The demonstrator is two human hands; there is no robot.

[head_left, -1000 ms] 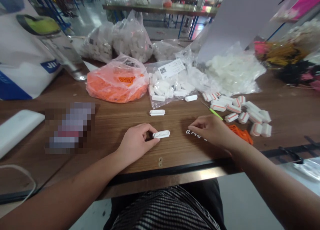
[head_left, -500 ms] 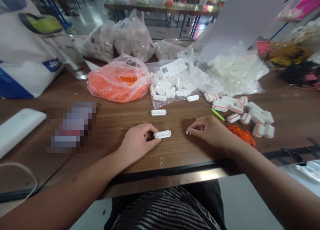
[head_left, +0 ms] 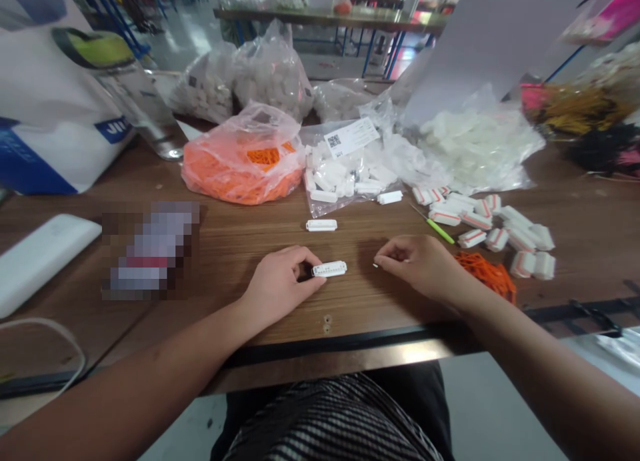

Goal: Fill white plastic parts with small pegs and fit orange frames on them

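Note:
My left hand [head_left: 280,281] grips one end of a white plastic connector housing [head_left: 332,269] between thumb and fingers. A row of small holes runs along the face of that housing. To its right, my right hand [head_left: 423,264] is closed in a pinch on a tiny white piece [head_left: 375,265], just above the table or on it; its kind is too small to make out. Beyond my left hand, a second white connector housing [head_left: 321,225] lies by itself on the wooden table [head_left: 240,231].
A green-handled pick [head_left: 440,231], orange strips [head_left: 485,274] and several white housings with orange stripes [head_left: 473,238] lie at the right. Behind stand a bag of orange parts [head_left: 240,174], a bag of white housings [head_left: 340,174] and a bottle [head_left: 150,114]. A blurred-out object [head_left: 153,247] lies left.
The whole view has shifted slightly to the right. Both hands keep nearly the same places and grips; the tiny white piece shows less beyond my right fingertips.

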